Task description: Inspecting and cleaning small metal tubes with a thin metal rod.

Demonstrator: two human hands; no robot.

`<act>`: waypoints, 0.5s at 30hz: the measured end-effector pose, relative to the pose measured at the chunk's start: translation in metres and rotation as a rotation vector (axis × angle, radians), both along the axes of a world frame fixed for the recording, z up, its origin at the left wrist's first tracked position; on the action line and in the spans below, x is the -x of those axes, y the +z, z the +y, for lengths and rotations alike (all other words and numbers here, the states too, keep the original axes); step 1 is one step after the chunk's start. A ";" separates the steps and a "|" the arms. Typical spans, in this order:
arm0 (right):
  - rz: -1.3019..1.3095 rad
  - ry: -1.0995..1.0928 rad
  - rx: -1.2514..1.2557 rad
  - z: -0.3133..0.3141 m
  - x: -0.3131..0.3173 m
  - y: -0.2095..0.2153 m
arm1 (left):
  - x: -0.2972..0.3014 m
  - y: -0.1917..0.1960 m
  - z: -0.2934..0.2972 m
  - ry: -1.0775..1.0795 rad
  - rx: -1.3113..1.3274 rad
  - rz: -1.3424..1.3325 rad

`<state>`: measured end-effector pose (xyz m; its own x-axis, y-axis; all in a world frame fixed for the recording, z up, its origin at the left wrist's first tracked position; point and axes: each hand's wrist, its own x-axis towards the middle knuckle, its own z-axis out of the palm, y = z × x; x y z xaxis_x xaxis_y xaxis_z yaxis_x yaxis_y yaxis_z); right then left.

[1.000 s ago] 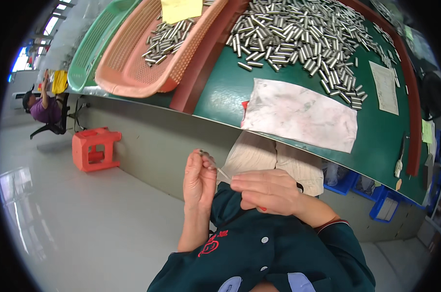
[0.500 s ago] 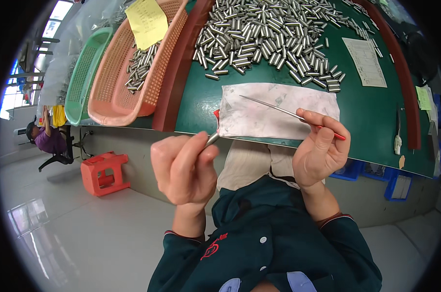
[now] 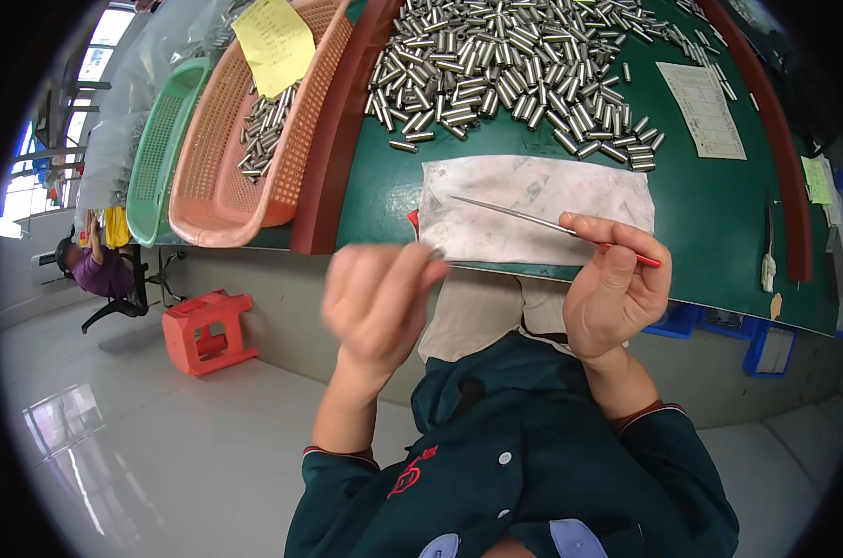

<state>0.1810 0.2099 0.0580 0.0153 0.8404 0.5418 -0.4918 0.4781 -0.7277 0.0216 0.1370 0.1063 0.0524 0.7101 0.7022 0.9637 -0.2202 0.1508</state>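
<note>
My left hand [image 3: 377,302], smeared by motion, is closed at the near edge of the table. Between its thumb and forefinger the end of a small steel cylinder [image 3: 437,253] just shows; the rest is hidden. Pinched in my right hand [image 3: 617,288] is a thin tapered needle file [image 3: 519,214] with a red handle, its point slanting left above a stained white cloth [image 3: 589,186]. The cloth lies flat on the green tabletop [image 3: 375,200]. Beyond it spreads a heap of short shiny steel cylinders [image 3: 505,70].
Left of a dark red rail [image 3: 333,158] stand a pink basket [image 3: 221,200] holding cylinders and a yellow note [image 3: 274,46], and a green basket [image 3: 147,205]. A paper slip [image 3: 705,112] and a knife-like tool [image 3: 768,251] lie right. A red stool [image 3: 207,330] and another person [image 3: 100,270] are left.
My left hand has moved right, toward the file's point, and turned so that less of the cylinder shows. My right hand and the file are almost where they were.
</note>
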 end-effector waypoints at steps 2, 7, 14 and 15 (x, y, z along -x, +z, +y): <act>0.008 0.000 0.011 -0.001 0.002 0.000 | 0.007 -0.017 0.005 -0.014 0.249 -0.024; 0.043 -0.031 0.112 -0.002 -0.001 -0.002 | 0.006 -0.007 -0.045 -0.116 0.053 -1.736; -0.009 0.005 0.199 0.000 -0.002 0.000 | 0.014 -0.056 -0.079 -0.267 0.110 -2.417; -0.006 0.011 0.217 0.000 -0.003 0.001 | 0.012 -0.060 -0.082 -0.259 0.076 -2.424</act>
<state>0.1839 0.2099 0.0589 0.0028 0.9374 0.3484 -0.4915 0.3047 -0.8158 0.0095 0.0549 0.0466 -0.3997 0.8386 -0.3701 -0.8567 -0.1982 0.4762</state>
